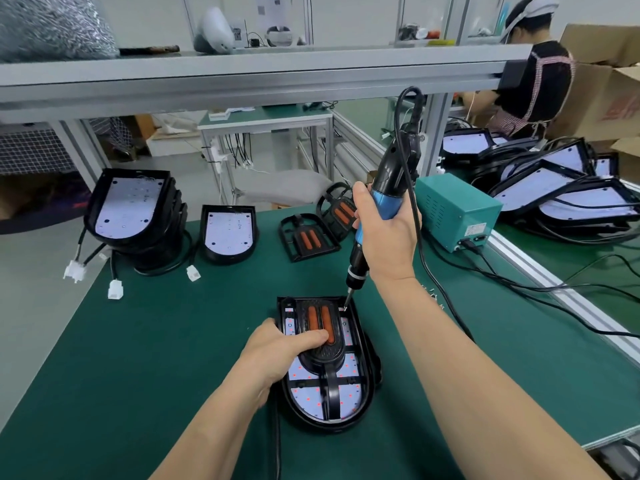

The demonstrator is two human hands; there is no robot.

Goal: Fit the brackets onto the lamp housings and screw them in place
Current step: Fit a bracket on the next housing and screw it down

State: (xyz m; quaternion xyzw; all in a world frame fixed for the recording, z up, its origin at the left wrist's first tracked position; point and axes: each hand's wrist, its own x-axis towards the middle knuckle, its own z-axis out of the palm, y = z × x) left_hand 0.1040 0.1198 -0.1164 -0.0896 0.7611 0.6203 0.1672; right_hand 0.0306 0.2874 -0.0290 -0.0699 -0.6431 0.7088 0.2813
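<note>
Lamp housing [349, 401] is laid face-up on the green surface [138, 358], near the front edge, rounded end toward the person. Bracket [320, 320], black with two orange strips, is seated inside the lamp housing, over the white LED board.

Left hand [277, 351]: fingers curled over the bracket's middle, pressing it down; thumb hidden. Right hand [384, 233]: closed firmly round the blue grip of the electric screwdriver [381, 199], which is held nearly upright, slightly tilted. Bit tip is set at the bracket's far right corner. Whether a screw sits under the bit can't be told.

Two spare brackets [306, 239] are lying further back on the surface. A single housing [228, 233] is stood left of them, with a stack of housings [135, 209] and white connectors at far left. Teal power box [453, 209] is placed at right, cabled. More housings [554, 188] are piled on the next bench, right.
</note>
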